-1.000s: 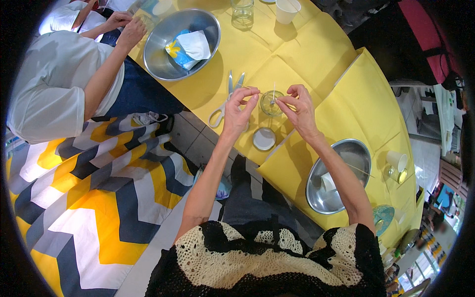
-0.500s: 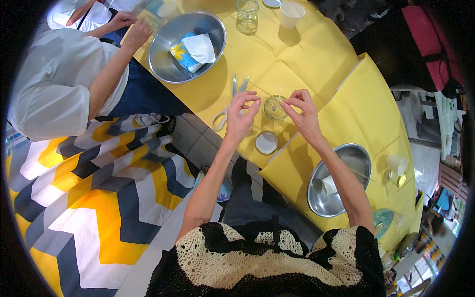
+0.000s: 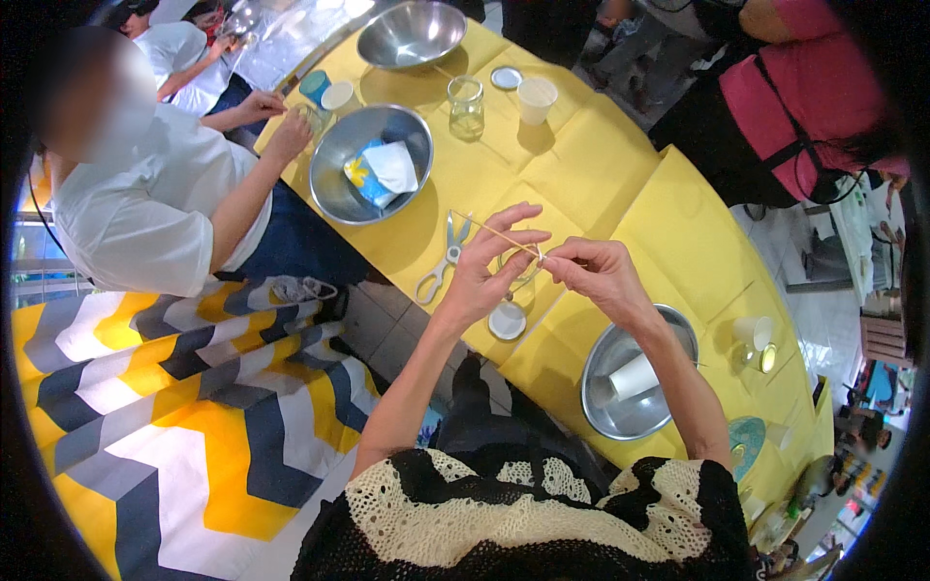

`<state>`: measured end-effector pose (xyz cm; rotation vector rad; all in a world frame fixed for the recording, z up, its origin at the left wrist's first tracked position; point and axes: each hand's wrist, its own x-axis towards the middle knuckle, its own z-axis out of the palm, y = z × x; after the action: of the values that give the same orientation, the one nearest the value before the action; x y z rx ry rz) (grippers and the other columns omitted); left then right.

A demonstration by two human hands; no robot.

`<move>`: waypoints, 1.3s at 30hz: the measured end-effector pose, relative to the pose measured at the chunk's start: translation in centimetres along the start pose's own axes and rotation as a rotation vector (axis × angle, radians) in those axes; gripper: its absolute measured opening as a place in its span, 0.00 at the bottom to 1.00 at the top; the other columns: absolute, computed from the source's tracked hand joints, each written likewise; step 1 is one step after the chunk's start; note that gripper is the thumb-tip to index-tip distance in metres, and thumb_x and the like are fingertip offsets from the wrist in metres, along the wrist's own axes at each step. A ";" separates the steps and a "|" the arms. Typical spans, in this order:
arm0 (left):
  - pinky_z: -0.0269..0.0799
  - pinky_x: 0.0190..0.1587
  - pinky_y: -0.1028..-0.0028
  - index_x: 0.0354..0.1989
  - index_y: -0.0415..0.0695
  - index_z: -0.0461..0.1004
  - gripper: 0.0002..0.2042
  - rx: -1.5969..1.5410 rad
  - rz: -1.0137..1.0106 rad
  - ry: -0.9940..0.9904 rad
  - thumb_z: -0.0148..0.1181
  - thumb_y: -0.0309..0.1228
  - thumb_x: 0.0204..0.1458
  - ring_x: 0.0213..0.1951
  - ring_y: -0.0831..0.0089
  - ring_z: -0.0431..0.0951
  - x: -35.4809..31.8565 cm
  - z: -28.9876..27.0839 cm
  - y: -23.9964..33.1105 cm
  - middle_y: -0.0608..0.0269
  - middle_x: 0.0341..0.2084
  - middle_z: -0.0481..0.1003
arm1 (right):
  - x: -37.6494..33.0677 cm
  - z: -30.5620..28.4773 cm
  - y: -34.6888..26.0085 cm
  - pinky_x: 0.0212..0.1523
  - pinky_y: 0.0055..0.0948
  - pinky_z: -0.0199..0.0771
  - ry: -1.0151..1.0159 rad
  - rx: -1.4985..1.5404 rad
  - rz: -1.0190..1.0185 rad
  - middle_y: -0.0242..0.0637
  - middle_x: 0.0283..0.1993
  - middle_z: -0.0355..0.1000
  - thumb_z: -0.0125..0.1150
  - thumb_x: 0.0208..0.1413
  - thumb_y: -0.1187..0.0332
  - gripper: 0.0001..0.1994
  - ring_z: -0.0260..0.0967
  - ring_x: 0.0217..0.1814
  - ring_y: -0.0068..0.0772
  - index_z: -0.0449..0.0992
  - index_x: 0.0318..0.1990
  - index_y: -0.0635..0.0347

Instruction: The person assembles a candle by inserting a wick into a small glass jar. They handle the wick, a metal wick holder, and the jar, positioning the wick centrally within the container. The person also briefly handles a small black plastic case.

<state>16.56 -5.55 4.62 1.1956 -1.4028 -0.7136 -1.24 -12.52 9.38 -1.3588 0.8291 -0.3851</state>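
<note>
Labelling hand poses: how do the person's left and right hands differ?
Left hand has fingers spread apart; right hand has them bent in close. The thin stick crosses the left hand's fingers, while the right hand's fingertips meet by its lower end. Both are bare and raised over the yellow tablecloth.

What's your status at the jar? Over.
Left hand holding thin stick, right hand pinching small white bit at its end. Glass jar beneath both, partly hidden. Scissors and round lid lie close by.
</note>
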 end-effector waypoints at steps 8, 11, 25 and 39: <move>0.71 0.43 0.73 0.39 0.40 0.78 0.08 -0.169 -0.165 -0.047 0.60 0.20 0.50 0.40 0.72 0.76 1.6 -0.5 3.8 0.60 0.36 0.78 | -1.7 -0.3 -3.0 0.24 0.15 0.54 0.017 -0.014 -0.162 0.21 0.26 0.70 0.61 0.57 0.67 0.09 0.56 0.25 0.09 0.80 0.38 0.63; 0.71 0.41 0.75 0.36 0.38 0.79 0.06 -0.069 -0.141 -0.042 0.60 0.21 0.50 0.38 0.73 0.76 2.0 -1.0 5.1 0.61 0.34 0.78 | -1.7 0.0 -3.3 0.23 0.16 0.52 0.055 -0.055 -0.216 0.20 0.25 0.68 0.61 0.57 0.67 0.09 0.53 0.24 0.09 0.80 0.38 0.64; 0.68 0.32 0.71 0.33 0.38 0.78 0.07 0.433 0.137 0.143 0.64 0.20 0.44 0.30 0.66 0.73 2.1 -1.2 8.0 0.59 0.25 0.74 | -1.2 1.3 -3.8 0.28 0.14 0.61 0.195 0.022 -0.241 0.24 0.28 0.72 0.60 0.57 0.69 0.08 0.63 0.29 0.10 0.79 0.37 0.64; 0.69 0.32 0.69 0.30 0.38 0.74 0.05 0.349 -0.016 0.208 0.62 0.21 0.44 0.28 0.64 0.74 2.1 0.1 9.9 0.58 0.24 0.72 | -0.8 2.1 -3.2 0.28 0.15 0.61 0.361 0.074 -0.298 0.24 0.26 0.70 0.60 0.56 0.69 0.08 0.60 0.28 0.11 0.78 0.35 0.66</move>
<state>14.09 -4.48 14.39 1.5066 -1.3772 -0.3488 0.38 -11.13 12.64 -1.3660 0.8962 -0.9053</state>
